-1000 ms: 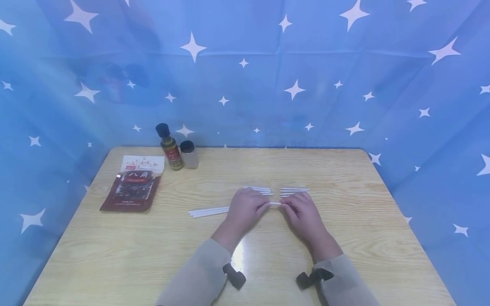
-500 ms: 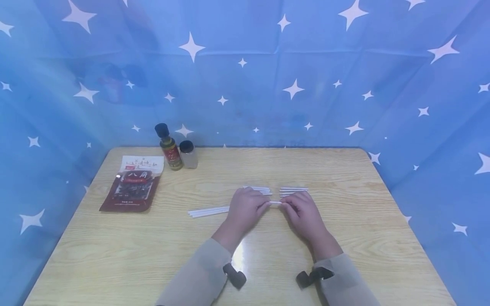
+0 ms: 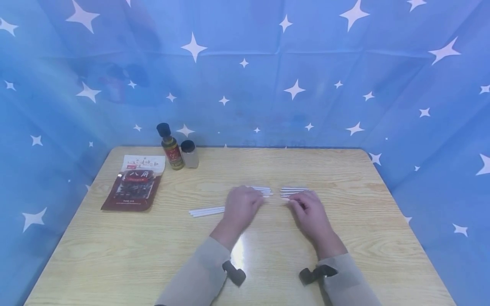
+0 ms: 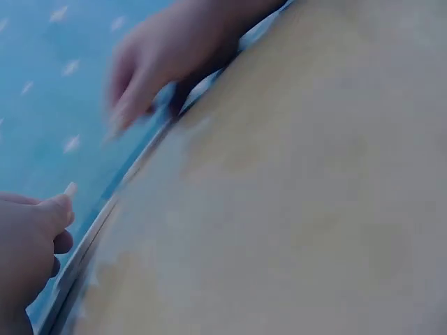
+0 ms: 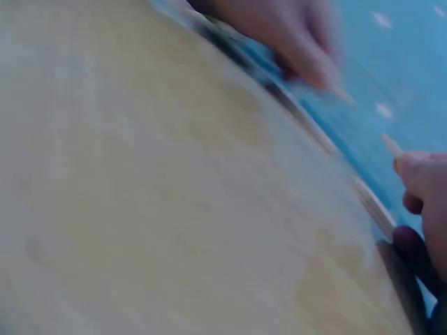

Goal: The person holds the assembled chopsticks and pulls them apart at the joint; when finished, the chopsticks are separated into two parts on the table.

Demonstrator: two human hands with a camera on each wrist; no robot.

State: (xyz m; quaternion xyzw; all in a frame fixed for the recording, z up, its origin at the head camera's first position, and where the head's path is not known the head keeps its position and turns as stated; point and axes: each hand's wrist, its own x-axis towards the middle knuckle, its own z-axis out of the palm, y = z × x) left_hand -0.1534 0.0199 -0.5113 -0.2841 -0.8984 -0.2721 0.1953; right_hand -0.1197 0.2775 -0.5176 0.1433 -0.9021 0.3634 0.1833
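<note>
My left hand (image 3: 240, 208) pinches a short white stick piece (image 4: 70, 189), its end poking out past the thumb. Opposite it, my right hand (image 3: 311, 212) grips another white piece (image 5: 391, 144); a gap separates the two tips. Most of each piece is hidden by fingers. Just beyond the left hand lies a row of short white sticks (image 3: 262, 189), partly covered. A matching row (image 3: 294, 190) lies beyond the right hand. Several longer white sticks (image 3: 206, 211) are on the table to the left, their right ends behind the left hand.
On the left of the wooden table (image 3: 134, 255) lies a dark red and white packet (image 3: 134, 185). A dark-capped bottle (image 3: 172, 151) and a small black-lidded jar (image 3: 189, 155) stand at the back left. A blue star-patterned cloth (image 3: 245, 85) hangs behind.
Half a second ago one white stick spanned both hands. Now it is in two pieces, one per hand; the left hand has shifted slightly left and the right slightly right.
</note>
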